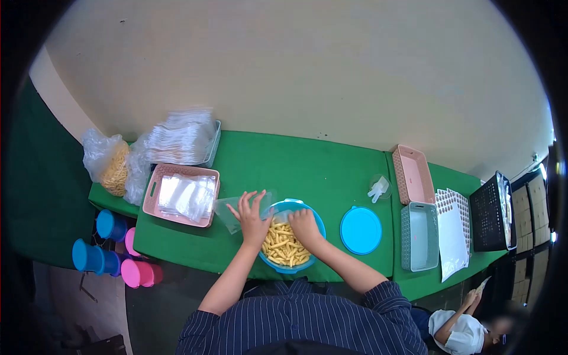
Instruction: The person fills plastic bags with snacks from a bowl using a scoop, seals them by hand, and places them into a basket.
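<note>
A blue round tub (286, 270) full of pale yellow stick-shaped snacks (283, 247) stands at the table's front edge. My left hand (253, 222) is at the tub's left rim, fingers spread and thumb toward the snacks, against a clear plastic bag (227, 218). The bag reaches out left of the hand and partly behind it. Inside the tub's right side, my right hand (305, 228) is closed, knuckles up. What its fingers hold is hidden, though whitish film shows just beside them. A blue lid (361, 230) lies flat right of the tub.
Left are a pink basket (150, 208) of clear bags, a stack of white packets (182, 137) and a bag of snacks (115, 168). Right are a white scoop (377, 190), pink (414, 171) and grey-green (420, 236) baskets, sticker sheets (452, 236), a black crate (490, 216) and another person (458, 328).
</note>
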Demonstrator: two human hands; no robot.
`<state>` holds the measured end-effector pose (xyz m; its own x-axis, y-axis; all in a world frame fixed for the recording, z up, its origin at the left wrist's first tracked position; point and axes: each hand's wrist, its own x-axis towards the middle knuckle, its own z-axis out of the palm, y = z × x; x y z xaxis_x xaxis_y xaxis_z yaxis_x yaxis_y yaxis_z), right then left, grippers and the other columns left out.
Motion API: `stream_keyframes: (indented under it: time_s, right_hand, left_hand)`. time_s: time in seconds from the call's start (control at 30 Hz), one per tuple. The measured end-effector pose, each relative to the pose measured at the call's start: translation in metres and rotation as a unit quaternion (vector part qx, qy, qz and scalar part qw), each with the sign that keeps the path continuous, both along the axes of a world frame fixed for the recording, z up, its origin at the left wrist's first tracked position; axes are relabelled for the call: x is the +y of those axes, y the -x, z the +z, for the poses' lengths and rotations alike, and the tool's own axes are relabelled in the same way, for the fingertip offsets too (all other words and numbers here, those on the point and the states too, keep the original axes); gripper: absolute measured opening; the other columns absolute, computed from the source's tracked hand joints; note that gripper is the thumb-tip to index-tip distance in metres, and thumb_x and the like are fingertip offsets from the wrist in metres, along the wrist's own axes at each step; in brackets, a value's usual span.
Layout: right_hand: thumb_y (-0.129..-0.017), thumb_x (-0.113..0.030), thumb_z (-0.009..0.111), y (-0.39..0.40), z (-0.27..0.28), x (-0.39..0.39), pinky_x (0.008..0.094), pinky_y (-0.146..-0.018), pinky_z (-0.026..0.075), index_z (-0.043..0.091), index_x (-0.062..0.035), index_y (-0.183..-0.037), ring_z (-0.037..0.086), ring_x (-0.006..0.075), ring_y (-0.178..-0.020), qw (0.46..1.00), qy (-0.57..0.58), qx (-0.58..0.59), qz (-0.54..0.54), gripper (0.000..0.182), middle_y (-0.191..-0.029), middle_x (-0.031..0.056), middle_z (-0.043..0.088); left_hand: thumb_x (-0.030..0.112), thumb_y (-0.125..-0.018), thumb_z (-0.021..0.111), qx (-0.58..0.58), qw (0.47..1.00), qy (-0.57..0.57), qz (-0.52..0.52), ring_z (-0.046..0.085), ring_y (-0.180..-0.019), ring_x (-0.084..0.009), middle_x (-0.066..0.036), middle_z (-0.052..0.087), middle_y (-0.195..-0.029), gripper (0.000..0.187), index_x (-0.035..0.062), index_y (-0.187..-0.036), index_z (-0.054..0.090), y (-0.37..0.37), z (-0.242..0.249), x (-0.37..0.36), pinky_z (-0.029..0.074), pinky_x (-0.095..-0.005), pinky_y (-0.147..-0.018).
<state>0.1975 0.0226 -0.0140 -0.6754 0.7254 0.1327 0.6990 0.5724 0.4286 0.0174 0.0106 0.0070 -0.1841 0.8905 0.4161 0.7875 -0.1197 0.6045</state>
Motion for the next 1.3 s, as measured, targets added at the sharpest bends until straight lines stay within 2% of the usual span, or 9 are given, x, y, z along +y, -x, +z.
stream_keyframes:
  time_s: [0.23,0.53,0.67,0.77,0.83,0.87,0.93,1.13,1.3]
  right_hand:
    - [-0.09,-0.022,0.05,-0.016,0.014,-0.018,0.0493,-0.062,0.05,0.063,-0.0032,-0.085,0.066,0.0339,-0.065,0.925,0.346,0.132,-0.083,0.023,-0.067,0.0163,0.065]
    - [-0.094,-0.038,0.044,-0.007,0.01,0.012,0.0432,-0.074,0.054,0.068,0.004,-0.099,0.066,0.0366,-0.091,0.795,0.544,0.156,-0.219,0.048,-0.099,0.0281,0.066]
    - [-0.091,-0.039,0.054,-0.004,0.004,0.014,0.0402,-0.07,0.055,0.066,0.0049,-0.098,0.069,0.031,-0.084,0.756,0.549,0.234,-0.27,0.046,-0.095,0.0259,0.067]
    - [-0.09,-0.03,0.061,0.002,0.021,0.004,0.0343,-0.062,0.056,0.062,0.0049,-0.097,0.07,0.024,-0.076,0.681,0.487,0.441,-0.322,0.036,-0.087,0.0223,0.068]
    - [-0.093,-0.022,0.06,0.004,-0.027,-0.001,0.0297,-0.057,0.056,0.058,0.0041,-0.099,0.069,0.0216,-0.071,0.511,0.405,0.723,-0.228,0.027,-0.083,0.018,0.067]
    - [-0.093,-0.022,0.06,0.006,-0.028,-0.006,0.0297,-0.057,0.056,0.058,0.0041,-0.099,0.069,0.0216,-0.071,0.511,0.404,0.724,-0.229,0.027,-0.083,0.018,0.067]
    - [-0.096,-0.023,0.058,0.008,-0.031,-0.014,0.0303,-0.064,0.058,0.057,0.0029,-0.106,0.067,0.0241,-0.075,0.295,0.397,0.813,-0.308,0.028,-0.09,0.0154,0.064]
    - [-0.097,-0.023,0.056,0.008,-0.036,-0.025,0.0337,-0.07,0.056,0.052,0.0019,-0.106,0.061,0.0221,-0.08,0.112,0.381,0.849,-0.35,0.027,-0.091,0.0137,0.058]
    - [-0.098,-0.023,0.055,0.009,-0.032,-0.027,0.0312,-0.065,0.054,0.052,-0.0002,-0.104,0.059,0.0194,-0.073,0.085,0.364,0.857,-0.355,0.024,-0.088,0.0106,0.058]
  left_hand:
    - [0.024,-0.07,0.08,-0.02,1.0,0.019,-0.005,0.036,-0.132,-0.0293,-0.005,0.047,-0.129,0.067,0.0218,-0.131,0.051,0.001,0.001,-0.002,0.001,-0.0673,-0.111]
    - [0.026,-0.069,0.081,-0.023,1.0,0.015,-0.003,0.038,-0.131,-0.0295,-0.005,0.048,-0.128,0.068,0.0206,-0.131,0.052,0.002,-0.002,-0.001,0.0,-0.0649,-0.111]
    - [0.025,-0.069,0.081,-0.021,1.0,0.021,-0.001,0.038,-0.13,-0.0293,-0.005,0.048,-0.128,0.068,0.0205,-0.131,0.052,0.001,0.0,-0.002,0.0,-0.0652,-0.111]
    - [0.024,-0.069,0.081,-0.025,0.999,0.02,-0.003,0.039,-0.13,-0.0293,-0.005,0.048,-0.128,0.068,0.0203,-0.13,0.052,0.001,0.0,-0.001,0.001,-0.0653,-0.111]
    - [0.024,-0.069,0.081,-0.023,1.0,0.019,0.001,0.039,-0.13,-0.029,-0.004,0.047,-0.128,0.068,0.0206,-0.13,0.052,0.001,-0.001,-0.002,0.001,-0.0653,-0.111]
    - [0.024,-0.069,0.081,-0.023,1.0,0.019,0.0,0.039,-0.13,-0.029,-0.004,0.047,-0.128,0.068,0.0206,-0.13,0.052,0.001,-0.001,-0.002,0.001,-0.0653,-0.111]
    - [0.024,-0.069,0.081,-0.024,0.999,0.021,0.003,0.039,-0.13,-0.0286,-0.004,0.048,-0.128,0.068,0.0207,-0.13,0.052,0.001,-0.002,-0.002,0.002,-0.0654,-0.111]
    - [0.022,-0.067,0.082,-0.033,0.999,0.001,0.005,0.04,-0.129,-0.0283,-0.004,0.048,-0.128,0.068,0.0203,-0.129,0.053,-0.001,0.001,-0.003,0.003,-0.0652,-0.111]
    - [0.022,-0.067,0.082,-0.034,0.999,0.012,0.004,0.041,-0.129,-0.0286,-0.004,0.048,-0.128,0.07,0.0201,-0.13,0.052,0.0,0.0,-0.003,0.003,-0.0651,-0.111]
